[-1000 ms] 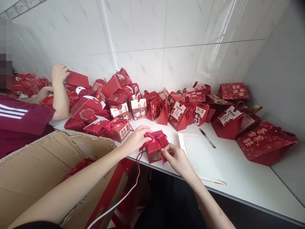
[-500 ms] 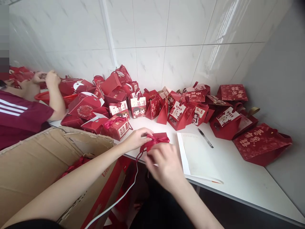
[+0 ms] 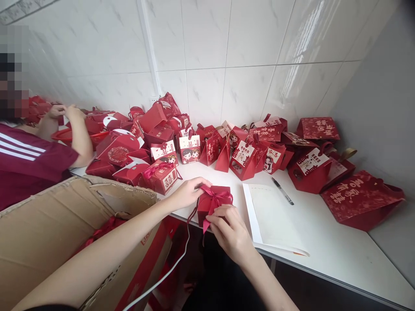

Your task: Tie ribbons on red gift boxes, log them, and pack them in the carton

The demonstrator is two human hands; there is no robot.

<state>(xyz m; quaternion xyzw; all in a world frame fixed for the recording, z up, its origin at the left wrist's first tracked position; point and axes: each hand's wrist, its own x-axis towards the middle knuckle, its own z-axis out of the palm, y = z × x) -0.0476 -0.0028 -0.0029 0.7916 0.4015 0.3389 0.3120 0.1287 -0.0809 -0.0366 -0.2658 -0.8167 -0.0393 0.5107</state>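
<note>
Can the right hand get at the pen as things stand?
Probably yes: only the flat white paper lies between the right hand and the pen, though that hand appears to be pinching the ribbon.

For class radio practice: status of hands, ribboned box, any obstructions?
Left hand at bow's left; right hand pinching ribbon tail. Red box on white table. White cable hanging nearby.

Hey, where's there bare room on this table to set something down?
Widest is the white table right of the notebook, in front of the end gift bag. A narrower strip lies between the ribboned box and the gift boxes behind it. Along the wall it's crowded with those boxes and more bags.
</note>
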